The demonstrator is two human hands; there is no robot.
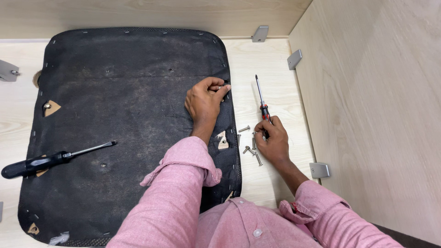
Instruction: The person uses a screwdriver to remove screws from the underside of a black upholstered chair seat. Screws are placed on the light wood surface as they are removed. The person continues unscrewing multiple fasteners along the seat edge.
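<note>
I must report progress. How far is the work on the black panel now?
Done: cannot tell; no driven screw shows. In hand: left hand pinches something small at the panel edge; right hand grips the red screwdriver. Left: loose screws lie beside the panel; a black screwdriver lies on it.

What the left hand [205, 102] pinches at the black fabric panel's [124, 133] right edge is too small to tell. The right hand [273, 140] hides the red-handled screwdriver's [262, 102] grip end. The pink sleeves [179, 197] cover the panel's lower right corner, and the bottom edge crops it. The grey bracket [8, 71] is cut off at left.
</note>
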